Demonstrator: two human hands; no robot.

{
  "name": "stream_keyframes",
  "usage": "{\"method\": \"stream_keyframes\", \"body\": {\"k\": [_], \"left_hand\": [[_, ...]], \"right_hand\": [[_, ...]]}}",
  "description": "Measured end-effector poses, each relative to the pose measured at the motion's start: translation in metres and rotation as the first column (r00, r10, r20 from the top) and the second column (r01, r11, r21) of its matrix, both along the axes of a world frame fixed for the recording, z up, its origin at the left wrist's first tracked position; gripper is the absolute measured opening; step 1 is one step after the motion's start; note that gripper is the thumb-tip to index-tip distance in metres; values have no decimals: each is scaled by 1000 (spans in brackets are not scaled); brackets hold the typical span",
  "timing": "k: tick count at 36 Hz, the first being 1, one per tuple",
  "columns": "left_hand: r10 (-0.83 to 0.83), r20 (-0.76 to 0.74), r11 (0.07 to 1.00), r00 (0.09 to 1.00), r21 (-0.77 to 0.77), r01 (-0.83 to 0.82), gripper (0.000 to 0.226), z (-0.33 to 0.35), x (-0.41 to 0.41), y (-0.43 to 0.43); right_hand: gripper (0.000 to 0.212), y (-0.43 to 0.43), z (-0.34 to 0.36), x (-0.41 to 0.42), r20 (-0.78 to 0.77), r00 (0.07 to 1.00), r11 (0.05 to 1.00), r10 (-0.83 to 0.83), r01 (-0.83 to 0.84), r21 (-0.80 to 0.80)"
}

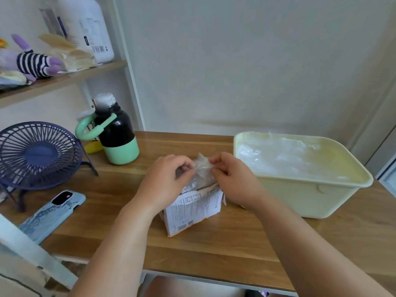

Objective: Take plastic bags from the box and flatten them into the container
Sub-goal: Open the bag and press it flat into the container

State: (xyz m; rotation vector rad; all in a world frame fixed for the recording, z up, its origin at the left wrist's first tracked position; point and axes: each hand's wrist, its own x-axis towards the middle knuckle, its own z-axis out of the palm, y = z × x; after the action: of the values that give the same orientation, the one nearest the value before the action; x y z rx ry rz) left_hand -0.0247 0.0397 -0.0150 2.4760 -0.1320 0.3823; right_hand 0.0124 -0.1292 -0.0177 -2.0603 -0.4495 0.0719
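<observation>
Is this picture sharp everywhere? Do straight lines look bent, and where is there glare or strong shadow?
Head view: soft overall, and the clear crumpled plastic bag is blurred. The wide-angle lens tilts and bows the white shelf post. Light washes out the plastic inside the pale yellow rectangular container. Shadows on the brown wooden table are faint.
</observation>
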Motion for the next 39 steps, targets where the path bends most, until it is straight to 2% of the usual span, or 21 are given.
{"method": "stream_keyframes", "body": {"k": [3, 4, 7, 8, 10, 12, 14, 16, 18, 20, 24, 26, 30, 34, 37, 39], "left_hand": [[-22, 45, 996, 999, -86, 25, 8, 4, -2, 1], [-30, 50, 996, 998, -87, 35, 9, 6, -2, 1], [-56, 13, 998, 998, -37, 56, 13, 10, -4, 0], [-63, 0, 998, 998, -27, 63, 13, 12, -5, 0], [-91, 10, 994, 996, -54, 91, 14, 14, -6, 0], [-106, 39, 984, 994, -140, 111, 15, 17, -8, -1], [-87, 67, 951, 994, -291, 103, 21, 18, -10, -2], [-86, 30, 869, 996, -486, 89, 42, 19, -12, 1], [-108, -46, 821, 993, -568, 63, 64, 15, -11, 5], [-106, -108, 857, 989, -513, 36, 71, 12, -10, 6], [-157, -83, 906, 984, -409, 110, 59, 14, -11, -1], [-177, -129, 933, 976, -337, 125, 50, 14, -11, -3], [-91, -308, 992, 947, -116, 57, 22, 11, -7, -1], [32, -415, 996, 909, 88, 5, 35, 15, -5, -4], [63, -409, 996, 910, 86, -30, 54, 23, -5, -9], [60, -351, 997, 934, 67, -39, 64, 32, -5, -17]], "right_hand": [[22, 1, 2, 0, 21, 1000, 999, -3, 4, -46], [30, 1, 3, 0, 31, 999, 998, 8, -6, -58], [72, 3, 7, -5, 131, 989, 989, 71, -52, -141], [80, 4, 11, -6, 166, 982, 982, 93, -63, -176], [72, 5, 15, -6, 226, 967, 973, 116, -65, -222], [39, 8, 18, -3, 297, 943, 957, 151, -64, -282], [5, 8, 22, 0, 337, 928, 951, 160, -53, -304], [22, 7, 22, 0, 310, 942, 966, 131, -51, -253], [30, 6, 23, 1, 280, 956, 986, 90, -46, -161], [35, 6, 23, 3, 263, 963, 994, 57, -31, -101], [25, 6, 29, 6, 174, 984, 999, 35, -35, -4], [25, 4, 34, 6, 135, 991, 998, 20, -29, 62], [33, -1, 47, 7, 79, 994, 969, -70, 49, 240], [26, -17, 61, 11, 27, 965, 866, -261, 221, 449], [24, -35, 69, 20, -37, 911, 749, -411, 360, 556], [20, -50, 72, 26, -100, 879, 683, -466, 429, 592]]}}
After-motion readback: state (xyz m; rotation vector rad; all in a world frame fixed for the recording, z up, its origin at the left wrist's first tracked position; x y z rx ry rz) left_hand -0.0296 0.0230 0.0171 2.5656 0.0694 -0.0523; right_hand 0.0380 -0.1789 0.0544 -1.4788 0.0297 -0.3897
